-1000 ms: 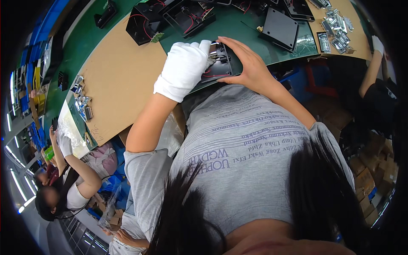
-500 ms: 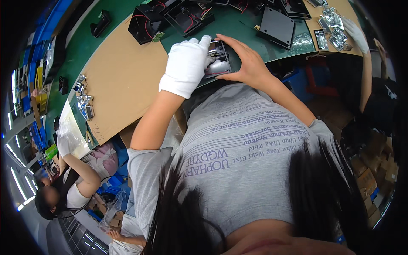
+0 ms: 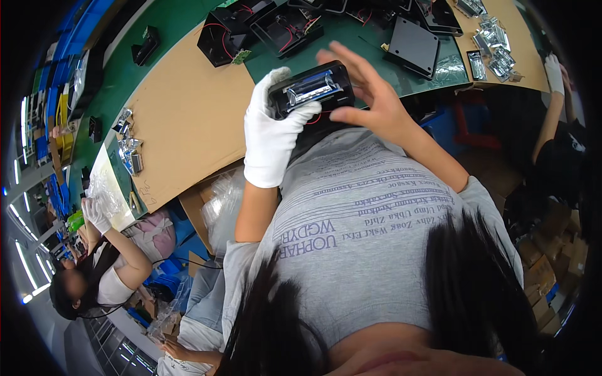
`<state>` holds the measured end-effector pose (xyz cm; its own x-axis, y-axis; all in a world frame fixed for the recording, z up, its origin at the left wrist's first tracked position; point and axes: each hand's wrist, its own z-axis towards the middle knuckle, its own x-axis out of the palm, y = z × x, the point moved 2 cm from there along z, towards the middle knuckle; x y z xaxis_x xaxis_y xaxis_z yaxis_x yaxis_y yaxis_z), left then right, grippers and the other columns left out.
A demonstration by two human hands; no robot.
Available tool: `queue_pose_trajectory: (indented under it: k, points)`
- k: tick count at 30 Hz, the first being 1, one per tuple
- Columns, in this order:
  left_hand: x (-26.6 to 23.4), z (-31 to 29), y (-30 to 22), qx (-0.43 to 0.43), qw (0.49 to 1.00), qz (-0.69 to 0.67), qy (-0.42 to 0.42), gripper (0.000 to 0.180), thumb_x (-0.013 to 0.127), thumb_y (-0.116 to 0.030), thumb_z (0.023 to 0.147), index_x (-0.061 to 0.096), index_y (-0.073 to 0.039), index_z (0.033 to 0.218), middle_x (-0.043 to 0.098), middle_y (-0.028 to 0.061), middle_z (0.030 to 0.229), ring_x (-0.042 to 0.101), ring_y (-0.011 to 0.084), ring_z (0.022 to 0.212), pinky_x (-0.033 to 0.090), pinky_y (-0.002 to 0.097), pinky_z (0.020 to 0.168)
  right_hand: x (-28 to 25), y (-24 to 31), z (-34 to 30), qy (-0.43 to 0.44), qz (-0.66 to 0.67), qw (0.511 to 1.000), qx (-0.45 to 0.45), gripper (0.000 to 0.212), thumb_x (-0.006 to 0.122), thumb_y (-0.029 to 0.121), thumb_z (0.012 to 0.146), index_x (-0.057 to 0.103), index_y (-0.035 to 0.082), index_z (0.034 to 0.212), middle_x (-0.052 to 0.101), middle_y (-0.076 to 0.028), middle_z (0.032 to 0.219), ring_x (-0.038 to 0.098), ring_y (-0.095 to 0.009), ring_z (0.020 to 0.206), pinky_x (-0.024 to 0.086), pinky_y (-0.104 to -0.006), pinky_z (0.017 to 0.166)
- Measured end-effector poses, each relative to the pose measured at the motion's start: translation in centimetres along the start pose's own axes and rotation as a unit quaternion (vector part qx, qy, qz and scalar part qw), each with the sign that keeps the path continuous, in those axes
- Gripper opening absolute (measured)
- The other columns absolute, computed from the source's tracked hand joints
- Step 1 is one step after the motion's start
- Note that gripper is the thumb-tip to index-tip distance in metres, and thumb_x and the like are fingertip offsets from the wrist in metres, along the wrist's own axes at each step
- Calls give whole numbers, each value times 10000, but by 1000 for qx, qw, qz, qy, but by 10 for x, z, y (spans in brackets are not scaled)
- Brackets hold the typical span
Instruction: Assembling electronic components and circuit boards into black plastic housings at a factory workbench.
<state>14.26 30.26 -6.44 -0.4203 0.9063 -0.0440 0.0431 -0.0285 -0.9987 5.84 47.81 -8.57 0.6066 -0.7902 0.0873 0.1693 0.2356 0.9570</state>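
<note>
My left hand (image 3: 274, 135), in a white glove, grips a black plastic housing (image 3: 343, 93) by its left end, with the thumb across its lower edge. The housing is tilted toward me, and a shiny blue-and-silver curved piece (image 3: 311, 88) sits in its opening. A short stretch of red wire (image 3: 315, 119) shows beneath it. My bare right hand (image 3: 374, 94) is beside the housing's right end, thumb and fingers spread and slightly blurred. It holds nothing that I can see; whether a fingertip touches the housing I cannot tell.
Several black housings with red wires (image 3: 285, 34) and a flat black cover (image 3: 414, 47) lie on the green mat (image 3: 276, 69). Silver parts (image 3: 495, 47) are at the far right, more (image 3: 128, 150) at the left on brown board (image 3: 188, 119). Co-workers' gloved hands (image 3: 96, 215) are at both sides.
The housing has been turned over from its wired inside to the face with the blue-and-silver piece. My left hand has shifted its grip to the end; my right hand has opened off the side.
</note>
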Motion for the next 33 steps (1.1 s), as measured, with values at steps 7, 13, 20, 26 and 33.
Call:
queue_pose_trajectory:
  k: [7, 13, 20, 26, 33]
  points:
    - [11, -8, 0, 79, 992, 93, -24, 556, 848, 28, 737, 594, -19, 1229, 709, 104, 1068, 689, 231, 898, 573, 343, 836, 12, -4, 2, -11, -55, 997, 59, 538, 826, 92, 825, 568, 37, 1295, 706, -82, 1073, 657, -174, 897, 515, -282, 852]
    - [10, -7, 10, 107, 983, 147, -29, 591, 812, 55, 762, 547, -22, 1285, 701, 111, 1088, 684, 221, 890, 575, 347, 811, 18, -13, 4, -40, -108, 993, 9, 391, 767, 80, 886, 587, 33, 1230, 699, -65, 1000, 622, -160, 811, 493, -276, 760]
    - [5, 1, 4, -54, 998, -1, 10, 759, 808, 39, 738, 443, -24, 1401, 657, 165, 1182, 676, 235, 971, 572, 347, 846, 8, -14, 16, 17, -54, 986, 159, 530, 764, 150, 906, 546, 61, 1380, 665, -65, 1086, 604, -147, 899, 489, -277, 849]
    - [-4, 6, 37, -51, 994, -34, 93, 832, 793, 31, 708, 404, -4, 1442, 599, 189, 1287, 646, 251, 1092, 554, 344, 918, -3, -12, 29, 84, -275, 958, 2, 548, 797, 172, 840, 617, 103, 1354, 692, -57, 1227, 668, -176, 1007, 526, -301, 881]
    - [-6, 4, 54, -53, 993, 27, 106, 860, 845, -81, 697, 402, 20, 1427, 631, 210, 1221, 669, 240, 989, 571, 310, 863, 2, -4, 34, 219, -504, 831, -90, 518, 796, 156, 771, 694, 127, 1278, 701, -10, 1318, 681, -183, 1164, 552, -317, 916]
